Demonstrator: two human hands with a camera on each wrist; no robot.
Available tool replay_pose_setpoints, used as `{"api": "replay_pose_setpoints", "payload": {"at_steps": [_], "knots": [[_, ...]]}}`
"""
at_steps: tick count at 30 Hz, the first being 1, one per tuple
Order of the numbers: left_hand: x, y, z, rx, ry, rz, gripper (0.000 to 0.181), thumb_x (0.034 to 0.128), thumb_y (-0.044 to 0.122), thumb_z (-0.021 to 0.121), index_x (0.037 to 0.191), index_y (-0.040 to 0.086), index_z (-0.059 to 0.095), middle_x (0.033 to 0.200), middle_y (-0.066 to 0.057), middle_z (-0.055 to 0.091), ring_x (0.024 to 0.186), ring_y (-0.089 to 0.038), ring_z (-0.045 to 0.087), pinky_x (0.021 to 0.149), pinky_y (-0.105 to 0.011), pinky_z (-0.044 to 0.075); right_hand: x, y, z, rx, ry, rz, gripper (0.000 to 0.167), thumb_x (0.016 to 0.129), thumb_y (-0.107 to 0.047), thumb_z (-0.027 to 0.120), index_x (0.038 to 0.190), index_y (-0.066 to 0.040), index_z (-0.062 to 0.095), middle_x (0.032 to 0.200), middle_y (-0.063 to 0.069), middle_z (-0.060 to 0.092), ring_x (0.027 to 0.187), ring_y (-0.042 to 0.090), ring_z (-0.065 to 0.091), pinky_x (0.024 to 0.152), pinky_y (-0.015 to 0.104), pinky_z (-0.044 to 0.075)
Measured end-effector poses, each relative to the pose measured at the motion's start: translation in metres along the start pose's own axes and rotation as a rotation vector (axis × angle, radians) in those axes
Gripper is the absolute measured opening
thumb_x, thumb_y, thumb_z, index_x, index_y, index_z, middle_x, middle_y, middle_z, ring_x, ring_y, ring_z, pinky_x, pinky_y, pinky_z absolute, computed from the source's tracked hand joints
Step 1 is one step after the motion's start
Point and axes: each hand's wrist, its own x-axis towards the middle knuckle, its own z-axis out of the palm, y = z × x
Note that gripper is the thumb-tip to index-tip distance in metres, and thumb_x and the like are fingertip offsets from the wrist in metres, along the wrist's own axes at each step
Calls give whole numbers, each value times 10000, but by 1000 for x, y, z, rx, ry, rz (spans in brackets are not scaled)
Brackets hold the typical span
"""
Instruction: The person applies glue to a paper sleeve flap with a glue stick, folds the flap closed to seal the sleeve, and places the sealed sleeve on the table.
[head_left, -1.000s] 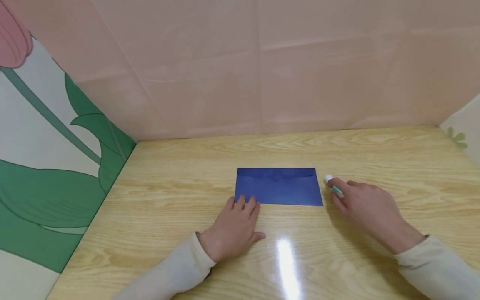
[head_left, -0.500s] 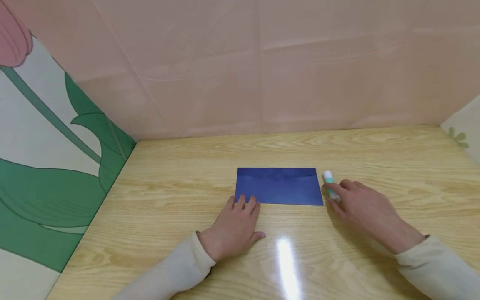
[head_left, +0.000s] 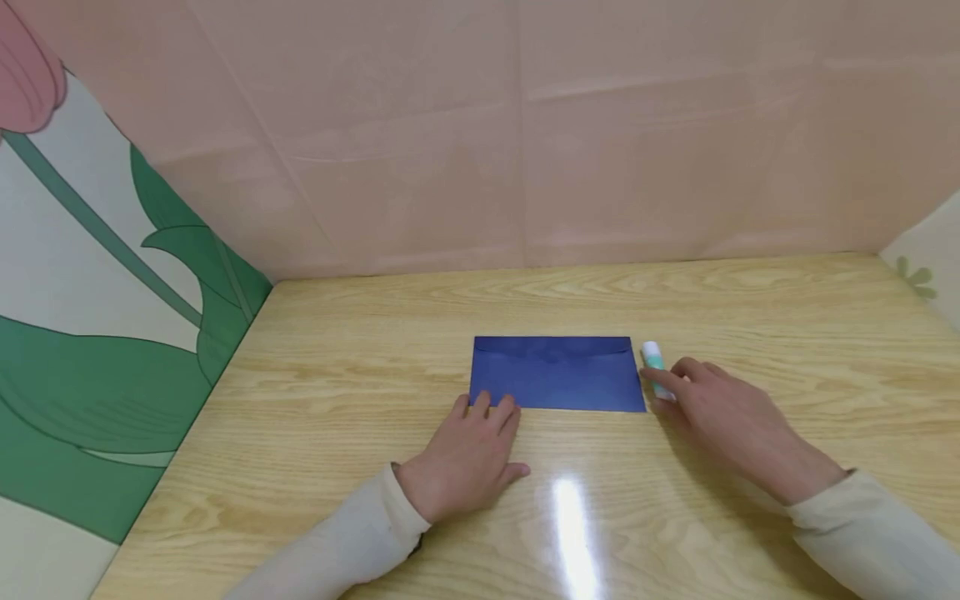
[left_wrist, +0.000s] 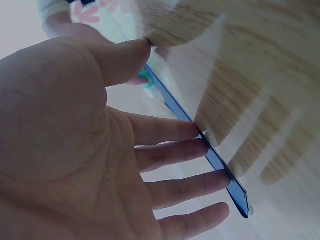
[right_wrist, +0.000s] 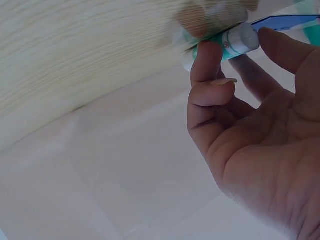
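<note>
A dark blue envelope [head_left: 558,375] lies flat on the wooden table, its flap along the far side. My left hand [head_left: 468,458] rests its fingertips on the envelope's near left edge; in the left wrist view the fingers [left_wrist: 170,130] are straight and spread. Just off the envelope's right edge lies a white and green glue stick [head_left: 651,353], white end pointing away from me. My right hand [head_left: 731,425] holds it between thumb and fingers, with the index finger across its barrel. The right wrist view shows the thumb at one end of the glue stick [right_wrist: 243,39].
Behind the wooden tabletop [head_left: 360,333] hangs a pinkish sheet [head_left: 420,167]. At the left stands a panel [head_left: 82,400] with painted green leaves and a pink flower. A bright light reflection shows on the table between my forearms.
The glue stick has turned from mostly covered by my right fingers to lying lengthwise in view, and shifted slightly left towards the envelope. My left hand and the envelope have stayed put.
</note>
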Motion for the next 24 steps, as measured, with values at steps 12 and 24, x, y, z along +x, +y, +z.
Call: {"api": "replay_pose_setpoints", "payload": {"at_steps": [12, 24], "knots": [[2, -1, 1, -16, 18, -5, 676, 1016, 577, 401, 1459, 70, 470, 1417, -59, 476, 1262, -273, 501, 1074, -472, 425, 1, 2, -6, 31, -84, 66, 478, 958, -324, 638, 1393, -139, 567, 1121, 187, 650, 912, 330, 644, 579, 459, 537], [-4, -23, 9, -176, -35, -82, 641, 1032, 566, 365, 1537, 171, 384, 1557, -66, 393, 1464, -334, 336, 1155, -546, 339, -2, 8, -5, -2, -154, 132, 635, 974, -495, 574, 1445, -79, 481, 1288, 268, 578, 1107, 471, 581, 829, 615, 517]]}}
